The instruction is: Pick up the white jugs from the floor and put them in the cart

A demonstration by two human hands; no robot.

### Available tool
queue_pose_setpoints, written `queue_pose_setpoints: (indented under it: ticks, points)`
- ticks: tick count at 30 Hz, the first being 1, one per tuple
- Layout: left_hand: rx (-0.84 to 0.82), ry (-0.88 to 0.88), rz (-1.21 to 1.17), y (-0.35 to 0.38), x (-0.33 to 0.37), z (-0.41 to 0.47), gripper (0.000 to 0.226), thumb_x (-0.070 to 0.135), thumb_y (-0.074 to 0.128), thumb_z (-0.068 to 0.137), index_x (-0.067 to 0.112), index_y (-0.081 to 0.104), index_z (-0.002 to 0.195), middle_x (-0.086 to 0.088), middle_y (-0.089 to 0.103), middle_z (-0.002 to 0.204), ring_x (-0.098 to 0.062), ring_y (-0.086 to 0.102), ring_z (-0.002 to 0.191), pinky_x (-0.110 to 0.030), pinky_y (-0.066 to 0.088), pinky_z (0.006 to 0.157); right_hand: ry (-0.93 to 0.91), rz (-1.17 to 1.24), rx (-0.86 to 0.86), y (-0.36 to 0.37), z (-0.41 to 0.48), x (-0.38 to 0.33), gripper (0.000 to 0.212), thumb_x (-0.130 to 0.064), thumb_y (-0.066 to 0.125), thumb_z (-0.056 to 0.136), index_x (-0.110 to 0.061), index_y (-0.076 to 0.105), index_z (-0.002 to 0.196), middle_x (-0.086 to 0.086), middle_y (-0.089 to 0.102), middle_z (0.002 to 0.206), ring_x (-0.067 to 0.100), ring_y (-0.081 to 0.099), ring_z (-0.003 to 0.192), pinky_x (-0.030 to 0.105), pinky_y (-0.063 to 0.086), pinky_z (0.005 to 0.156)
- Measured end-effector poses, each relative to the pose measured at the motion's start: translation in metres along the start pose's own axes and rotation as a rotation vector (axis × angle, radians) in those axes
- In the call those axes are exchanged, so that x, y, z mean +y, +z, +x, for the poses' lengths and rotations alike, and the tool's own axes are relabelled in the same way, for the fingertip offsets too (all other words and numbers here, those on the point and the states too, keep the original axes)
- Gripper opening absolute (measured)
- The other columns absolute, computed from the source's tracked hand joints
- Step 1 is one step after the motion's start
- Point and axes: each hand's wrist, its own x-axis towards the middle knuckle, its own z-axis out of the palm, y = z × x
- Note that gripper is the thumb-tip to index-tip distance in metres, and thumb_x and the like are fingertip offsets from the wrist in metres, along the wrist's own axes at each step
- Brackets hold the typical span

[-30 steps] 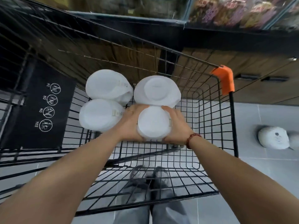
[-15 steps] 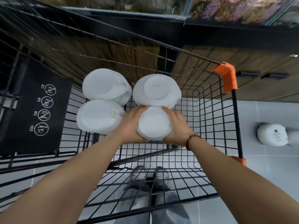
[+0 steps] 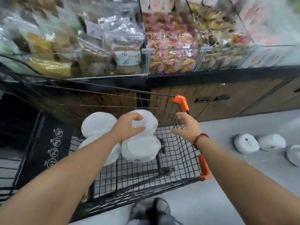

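Gripping a carted white jug (image 3: 150, 122), left hand (image 3: 127, 129) fingers (image 3: 137, 117) curl; right hand (image 3: 188, 127) fingers (image 3: 180, 115) spread; labels (image 3: 247, 141) blurred.

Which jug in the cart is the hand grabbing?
The back-right jug, nearest the orange corner. The left hand curls its fingers over that jug's top; the other three have no fingers on them.

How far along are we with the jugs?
Done: four white jugs sit in the cart. In hand: left hand curls over the rear right jug; right hand open, empty. Left: three jugs on the floor at right.
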Motion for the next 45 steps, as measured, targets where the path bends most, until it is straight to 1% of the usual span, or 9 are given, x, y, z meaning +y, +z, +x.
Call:
queue_pose_setpoints:
  ticks: [6,10,14,20,23,26,31,42,45]
  points:
    - [0.044,0.228,-0.012,-0.009,0.104,0.024,0.025,0.027,0.074,0.081,0.018,0.068,0.103,0.002,0.066,0.103,-0.012,0.061,0.097,-0.032,0.050,0.091,0.123,0.182,0.290,-0.084,-0.052,0.014,0.056,-0.023,0.080,0.073,-0.015,0.055,0.122,0.003,0.057,0.114,0.020,0.056,0.108,0.031,0.046,0.091]
    - [-0.040,0.341,-0.067,0.024,0.184,0.031,0.016,0.026,0.075,0.080,0.020,0.069,0.093,0.004,0.068,0.095,-0.013,0.064,0.091,-0.037,0.054,0.087,0.209,0.224,0.439,-0.139,-0.113,0.049,0.051,-0.019,0.077,0.077,-0.012,0.054,0.122,0.003,0.056,0.111,0.018,0.054,0.102,0.029,0.043,0.088]
    - [-0.129,0.498,-0.018,0.073,0.260,0.032,0.016,0.029,0.074,0.080,0.019,0.071,0.093,0.005,0.069,0.094,-0.010,0.064,0.091,-0.031,0.051,0.087,0.341,0.280,0.615,-0.188,-0.171,0.105,0.050,-0.018,0.077,0.076,-0.012,0.056,0.121,0.004,0.057,0.107,0.019,0.054,0.096,0.033,0.047,0.090]
    - [-0.338,0.628,0.072,0.174,0.357,0.020,0.018,0.029,0.072,0.082,0.021,0.070,0.097,0.005,0.068,0.098,-0.008,0.061,0.091,-0.025,0.048,0.084,0.507,0.376,0.793,-0.244,-0.260,0.199,0.047,-0.010,0.076,0.076,-0.010,0.057,0.119,0.005,0.054,0.102,0.018,0.052,0.090,0.026,0.042,0.081]
    - [-0.431,0.686,0.129,0.229,0.404,0.008,0.022,0.027,0.072,0.082,0.015,0.070,0.100,0.004,0.066,0.097,-0.007,0.059,0.090,-0.018,0.041,0.080,0.579,0.389,0.827,-0.267,-0.301,0.248,0.047,-0.013,0.077,0.075,-0.013,0.057,0.118,0.005,0.055,0.102,0.018,0.053,0.090,0.029,0.045,0.081]
    - [-0.463,0.702,0.092,0.284,0.454,-0.004,0.026,0.023,0.073,0.081,0.010,0.069,0.104,0.002,0.065,0.098,-0.014,0.060,0.097,-0.025,0.045,0.087,0.626,0.360,0.858,-0.295,-0.337,0.296,0.046,-0.014,0.077,0.075,-0.012,0.057,0.117,0.006,0.056,0.100,0.019,0.053,0.087,0.027,0.043,0.078]
    - [-0.490,0.675,0.106,0.360,0.503,-0.017,0.035,0.028,0.071,0.080,0.020,0.062,0.112,0.003,0.061,0.110,-0.014,0.057,0.102,-0.031,0.046,0.093,0.651,0.367,0.874,-0.335,-0.364,0.353,0.043,-0.016,0.076,0.076,-0.014,0.058,0.115,0.005,0.058,0.102,0.019,0.055,0.089,0.025,0.042,0.077]
    - [-0.497,0.590,0.158,0.444,0.559,0.061,0.038,0.025,0.070,0.081,0.018,0.060,0.117,-0.001,0.058,0.117,-0.017,0.054,0.110,-0.023,0.039,0.087,0.619,0.413,0.808,-0.384,-0.300,0.439,0.043,-0.018,0.076,0.075,-0.017,0.058,0.115,0.003,0.060,0.103,0.017,0.057,0.092,0.029,0.047,0.083]
    - [-0.496,0.574,0.147,0.467,0.574,0.105,0.041,0.027,0.070,0.083,0.017,0.057,0.121,-0.001,0.056,0.122,-0.015,0.053,0.113,-0.025,0.041,0.092,0.623,0.396,0.760,-0.407,-0.266,0.472,0.043,-0.020,0.076,0.075,-0.018,0.058,0.115,0.001,0.059,0.103,0.016,0.056,0.093,0.029,0.047,0.084]
